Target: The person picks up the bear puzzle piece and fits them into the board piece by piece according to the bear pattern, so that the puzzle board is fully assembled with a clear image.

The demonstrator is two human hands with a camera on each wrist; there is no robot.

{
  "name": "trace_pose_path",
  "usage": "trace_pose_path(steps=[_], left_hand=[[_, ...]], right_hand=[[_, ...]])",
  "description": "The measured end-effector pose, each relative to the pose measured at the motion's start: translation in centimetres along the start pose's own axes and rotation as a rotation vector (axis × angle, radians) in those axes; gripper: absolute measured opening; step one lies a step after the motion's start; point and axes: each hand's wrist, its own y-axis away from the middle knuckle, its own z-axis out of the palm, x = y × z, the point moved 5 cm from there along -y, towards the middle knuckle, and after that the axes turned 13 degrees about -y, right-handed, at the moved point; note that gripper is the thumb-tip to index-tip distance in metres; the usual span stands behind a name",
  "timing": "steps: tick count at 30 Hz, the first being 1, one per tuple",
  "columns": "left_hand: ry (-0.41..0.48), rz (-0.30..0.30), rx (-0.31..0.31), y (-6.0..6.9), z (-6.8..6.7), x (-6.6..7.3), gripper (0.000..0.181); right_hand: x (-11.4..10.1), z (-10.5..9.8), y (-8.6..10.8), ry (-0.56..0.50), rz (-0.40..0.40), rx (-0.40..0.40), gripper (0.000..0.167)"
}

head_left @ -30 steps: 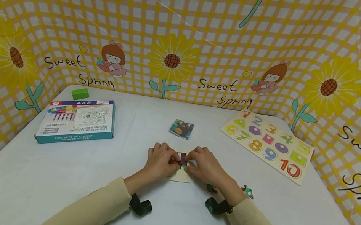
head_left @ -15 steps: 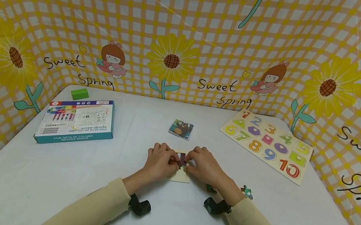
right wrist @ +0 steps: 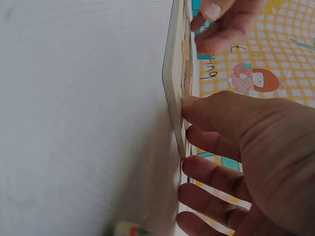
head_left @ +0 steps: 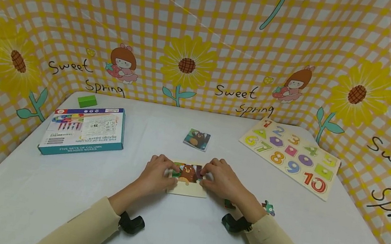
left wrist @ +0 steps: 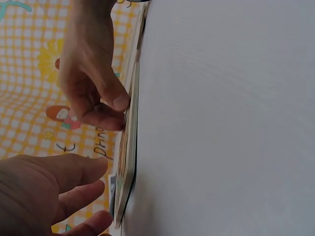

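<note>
Two-handed, working around a wooden bear puzzle on the white table, filled towards twelve o'clock and bare towards six. At nine o'clock, with the left hand, reaching close beside the puzzle with loose, parted fingers, gripping nothing. At three, with the right hand, touching the puzzle's edge; at this angle, not clearly showing whether pinching or only pressing. Beyond, seeing a bear card at twelve, a number board between two and three, a box and a green block towards ten, and two loose pieces between three and four.
</note>
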Motion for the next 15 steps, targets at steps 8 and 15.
trace_pose_path(steps=[8, 15], left_hand=[[0.026, 0.009, -0.083, 1.1, -0.2, -1.5, 0.03], [0.033, 0.056, -0.116, 1.7, -0.2, -1.6, 0.032]], right_hand=[[-0.1, -0.1, 0.1, -0.007, -0.007, 0.001, 0.016], [0.0, 0.0, 0.1, -0.003, -0.014, 0.007, 0.016]])
